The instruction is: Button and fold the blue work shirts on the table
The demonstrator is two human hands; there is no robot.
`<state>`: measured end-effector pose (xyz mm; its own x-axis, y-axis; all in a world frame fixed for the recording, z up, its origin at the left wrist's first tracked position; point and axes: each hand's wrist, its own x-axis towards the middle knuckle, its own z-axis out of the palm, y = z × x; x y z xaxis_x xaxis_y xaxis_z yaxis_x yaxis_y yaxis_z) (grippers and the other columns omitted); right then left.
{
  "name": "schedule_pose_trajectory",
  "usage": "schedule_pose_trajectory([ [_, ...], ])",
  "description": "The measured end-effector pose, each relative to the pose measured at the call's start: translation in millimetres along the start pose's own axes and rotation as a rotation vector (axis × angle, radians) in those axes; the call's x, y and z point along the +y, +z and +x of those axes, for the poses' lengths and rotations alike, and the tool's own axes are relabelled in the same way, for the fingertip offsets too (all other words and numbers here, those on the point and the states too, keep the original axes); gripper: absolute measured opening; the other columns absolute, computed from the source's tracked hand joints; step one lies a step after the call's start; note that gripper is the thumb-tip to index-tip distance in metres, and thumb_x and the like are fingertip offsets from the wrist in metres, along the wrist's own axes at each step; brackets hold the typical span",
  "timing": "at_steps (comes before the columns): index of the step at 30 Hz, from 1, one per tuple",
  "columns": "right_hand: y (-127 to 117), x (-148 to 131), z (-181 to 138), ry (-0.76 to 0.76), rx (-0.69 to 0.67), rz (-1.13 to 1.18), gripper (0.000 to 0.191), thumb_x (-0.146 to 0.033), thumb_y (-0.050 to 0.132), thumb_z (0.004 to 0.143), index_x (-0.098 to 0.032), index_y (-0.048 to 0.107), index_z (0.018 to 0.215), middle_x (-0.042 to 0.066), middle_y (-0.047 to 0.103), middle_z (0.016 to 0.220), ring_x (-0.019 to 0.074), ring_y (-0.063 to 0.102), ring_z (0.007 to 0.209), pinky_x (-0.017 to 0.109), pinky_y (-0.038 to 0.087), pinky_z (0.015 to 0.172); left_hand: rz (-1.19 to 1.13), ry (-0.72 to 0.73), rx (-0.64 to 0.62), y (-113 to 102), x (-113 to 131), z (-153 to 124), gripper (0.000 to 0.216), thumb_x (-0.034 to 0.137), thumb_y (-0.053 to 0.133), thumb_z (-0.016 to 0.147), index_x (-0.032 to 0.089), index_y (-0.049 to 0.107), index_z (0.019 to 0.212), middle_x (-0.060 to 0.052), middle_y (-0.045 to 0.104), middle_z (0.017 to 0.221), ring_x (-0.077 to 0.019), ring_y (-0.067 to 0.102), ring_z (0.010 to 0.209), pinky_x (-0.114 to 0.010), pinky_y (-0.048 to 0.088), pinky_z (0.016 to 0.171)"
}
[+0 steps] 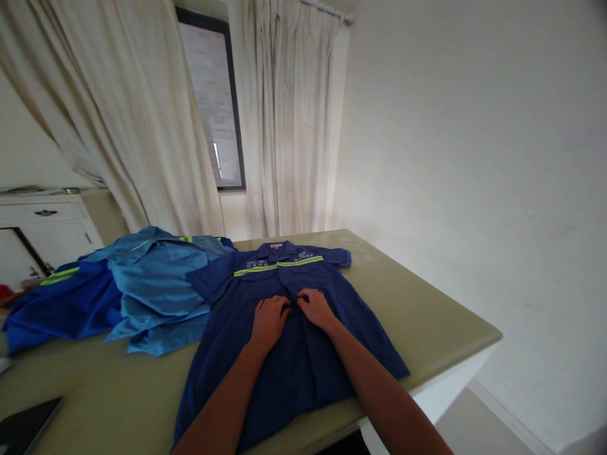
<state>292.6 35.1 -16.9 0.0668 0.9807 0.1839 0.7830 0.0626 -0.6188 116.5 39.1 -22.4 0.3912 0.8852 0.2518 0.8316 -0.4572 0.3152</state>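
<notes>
**Dark blue shirt under both hands at mid-bench**

Navy cloth with a yellow-green reflective band across the chest: the shirt [284, 328] lies flat, front up, collar away from the person, hem toward the near edge of the bench [427, 316]. The left hand [269, 321] and right hand [315, 308] rest palm down side by side on its middle, fingers bent onto the placket, holding nothing clear of the cloth. The hem reaches the bench's near edge, so a tug toward the body could, I judge, slide the shirt off. Its left sleeve touches the pile of lighter blue clothes [142, 284] just beside it; pulling sideways might drag those along. A dark flat object [26, 423] lies at the near left corner
</notes>
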Motion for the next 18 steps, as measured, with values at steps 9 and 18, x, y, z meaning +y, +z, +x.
schedule_pose_trajectory([
  [9, 0, 8, 2, -0.027, -0.033, 0.060, 0.011, -0.022, 0.072, 0.086, -0.019, 0.081, 0.093, 0.005, 0.080, 0.088, 0.0194, 0.073, 0.084, 0.026, 0.050, 0.077, 0.109, -0.157, -0.114, -10, 30, 12, 0.018, 0.020, 0.050, 0.102, 0.021, 0.067, 0.107, -0.009, 0.072, 0.115, -0.0264, 0.069, 0.110, -0.046, 0.048, 0.099],
  [18, 12, 8, 1, -0.038, 0.087, -0.089, 0.012, -0.026, 0.065, 0.096, -0.017, 0.073, 0.098, 0.007, 0.076, 0.099, 0.0195, 0.069, 0.091, 0.028, 0.046, 0.080, 0.002, 0.050, 0.057, 4, 13, 0, 0.023, 0.017, 0.049, 0.103, 0.022, 0.072, 0.104, -0.007, 0.072, 0.110, -0.0213, 0.066, 0.107, -0.034, 0.047, 0.096],
])
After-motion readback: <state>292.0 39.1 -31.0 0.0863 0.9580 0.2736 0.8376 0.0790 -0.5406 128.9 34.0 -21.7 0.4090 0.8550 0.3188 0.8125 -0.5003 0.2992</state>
